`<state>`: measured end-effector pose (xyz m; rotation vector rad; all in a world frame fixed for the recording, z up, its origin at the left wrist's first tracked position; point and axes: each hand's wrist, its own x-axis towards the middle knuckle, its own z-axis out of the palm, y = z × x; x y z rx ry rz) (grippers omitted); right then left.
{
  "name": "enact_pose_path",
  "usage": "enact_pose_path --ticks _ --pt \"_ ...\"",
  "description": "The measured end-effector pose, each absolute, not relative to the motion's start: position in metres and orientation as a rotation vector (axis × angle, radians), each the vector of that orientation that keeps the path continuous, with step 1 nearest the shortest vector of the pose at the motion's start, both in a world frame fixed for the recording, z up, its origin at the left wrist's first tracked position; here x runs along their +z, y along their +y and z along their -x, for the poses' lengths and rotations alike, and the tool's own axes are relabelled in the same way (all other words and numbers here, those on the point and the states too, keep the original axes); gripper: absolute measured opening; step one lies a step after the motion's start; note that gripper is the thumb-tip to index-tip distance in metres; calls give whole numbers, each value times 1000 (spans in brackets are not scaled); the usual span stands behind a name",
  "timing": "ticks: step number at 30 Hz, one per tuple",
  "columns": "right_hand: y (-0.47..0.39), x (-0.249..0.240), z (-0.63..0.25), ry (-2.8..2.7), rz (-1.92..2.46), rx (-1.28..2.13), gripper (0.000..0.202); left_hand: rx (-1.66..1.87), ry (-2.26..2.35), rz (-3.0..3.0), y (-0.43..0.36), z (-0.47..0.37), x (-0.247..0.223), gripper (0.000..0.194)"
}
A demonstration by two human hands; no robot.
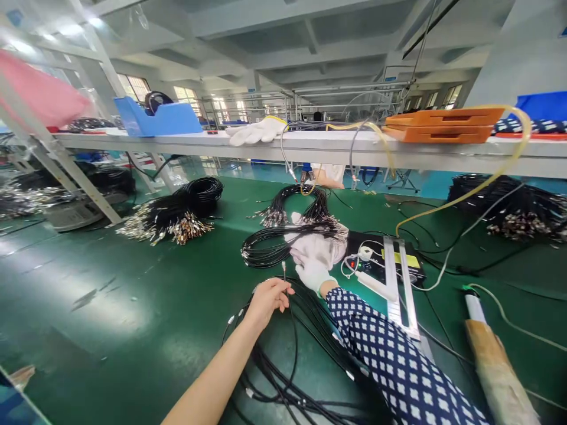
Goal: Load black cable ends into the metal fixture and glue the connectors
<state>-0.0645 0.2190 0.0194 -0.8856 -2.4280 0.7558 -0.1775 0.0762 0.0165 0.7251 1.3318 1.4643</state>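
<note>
My bare left hand (268, 301) pinches a thin black cable (292, 336) just below its end. The cable's small metal connector (284, 268) points upward above my fingertips. Just right of it, my right hand (313, 276), in a white glove, has its fingers closed on a crumpled pale pink cloth (319, 245); its fingertips are partly lost in the folds. A loop of black cables (266, 251) lies left of the cloth, partly under it. More loose black cables (274, 378) with white tags spread below my hands.
A black control box (372, 260) stands right of the cloth, with a metal bracket (401, 289) and white handle on it. Cable bundles (195, 206) lie on the green table. Across the back, a shelf (310, 147) carries a blue tape dispenser (159, 118), gloves (259, 131) and orange cases (443, 125).
</note>
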Motion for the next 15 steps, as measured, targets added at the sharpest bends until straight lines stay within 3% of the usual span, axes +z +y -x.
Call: enact_pose_path --ticks 9,15 --pt "225 7 41 -1690 764 1589 43 1365 1311 -783 99 184 15 53" --pt "211 13 22 -1462 690 1950 26 1351 1322 -867 109 176 -2 50"
